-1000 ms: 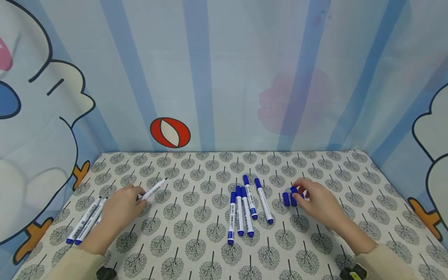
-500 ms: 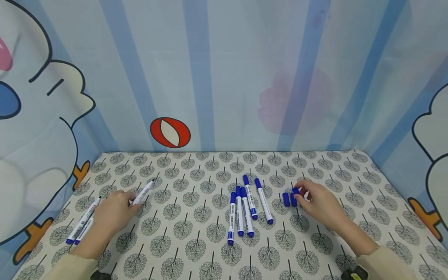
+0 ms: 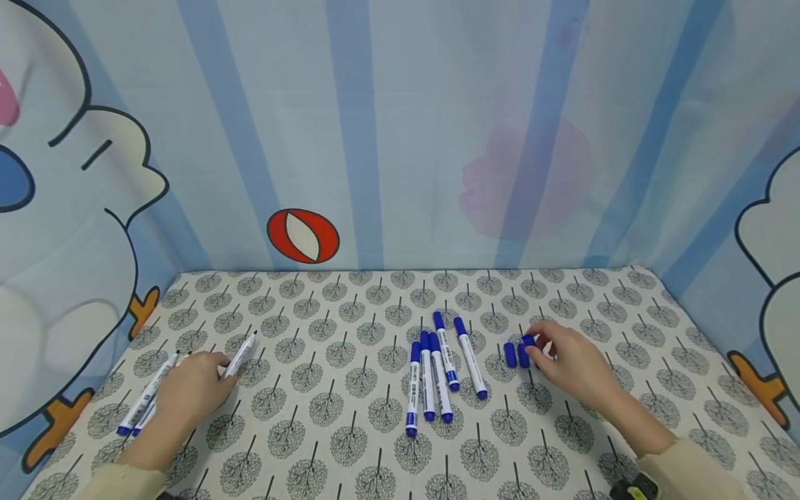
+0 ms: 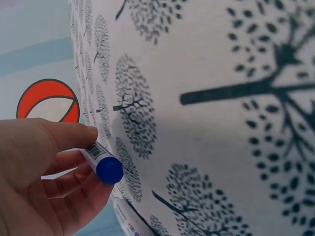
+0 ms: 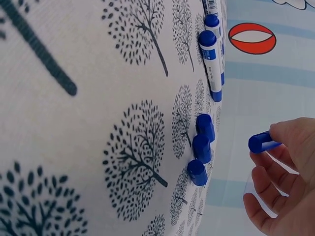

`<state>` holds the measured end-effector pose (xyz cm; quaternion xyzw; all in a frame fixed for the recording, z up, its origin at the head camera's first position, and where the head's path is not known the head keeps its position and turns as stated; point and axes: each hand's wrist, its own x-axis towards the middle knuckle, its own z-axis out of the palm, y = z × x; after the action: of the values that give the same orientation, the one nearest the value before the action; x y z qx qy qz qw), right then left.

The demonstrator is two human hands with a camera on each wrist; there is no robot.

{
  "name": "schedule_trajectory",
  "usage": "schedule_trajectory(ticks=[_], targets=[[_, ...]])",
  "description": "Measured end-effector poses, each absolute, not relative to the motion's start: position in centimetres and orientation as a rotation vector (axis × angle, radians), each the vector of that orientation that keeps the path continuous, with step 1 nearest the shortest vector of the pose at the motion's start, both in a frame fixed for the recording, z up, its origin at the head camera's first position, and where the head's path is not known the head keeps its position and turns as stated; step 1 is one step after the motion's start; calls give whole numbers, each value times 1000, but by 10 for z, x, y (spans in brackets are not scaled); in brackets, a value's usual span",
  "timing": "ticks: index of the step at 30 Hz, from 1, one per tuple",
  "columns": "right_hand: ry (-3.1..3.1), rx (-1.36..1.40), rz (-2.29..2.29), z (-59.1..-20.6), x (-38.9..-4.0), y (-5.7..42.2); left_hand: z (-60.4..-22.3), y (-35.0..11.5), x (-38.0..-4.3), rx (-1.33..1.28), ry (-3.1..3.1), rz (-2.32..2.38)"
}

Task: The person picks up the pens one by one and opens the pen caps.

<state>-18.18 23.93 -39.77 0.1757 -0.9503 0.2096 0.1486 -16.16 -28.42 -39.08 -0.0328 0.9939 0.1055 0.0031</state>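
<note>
My left hand holds a white marker with its dark tip bare, pinched between thumb and fingers. The marker's blue end points toward the left wrist camera. Beside that hand lie uncapped markers, partly covered by the hand and forearm. My right hand pinches a blue marker cap between thumb and fingers, raised off the cloth in the right wrist view. Three more blue caps stand or lie in a row near it; in the head view the hand hides part of this row.
Several capped blue markers lie roughly side by side on the tree-patterned tablecloth, between the hands and nearer the right one. Behind the table hangs a striped backdrop with a printed red ball.
My left hand has moved left and nearer me with the marker, toward the uncapped ones. The right hand has shifted slightly right, the cap still in its fingers.
</note>
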Motion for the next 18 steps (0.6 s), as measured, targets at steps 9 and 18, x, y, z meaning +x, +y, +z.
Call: schedule_trajectory(ticks=[9, 18], targets=[[-2755, 469, 607, -396, -179, 241, -398, -291, -159, -171, 3076, 340], [-2746, 469, 599, -396, -177, 242, -397, -298, -153, -244, 2994, 362]])
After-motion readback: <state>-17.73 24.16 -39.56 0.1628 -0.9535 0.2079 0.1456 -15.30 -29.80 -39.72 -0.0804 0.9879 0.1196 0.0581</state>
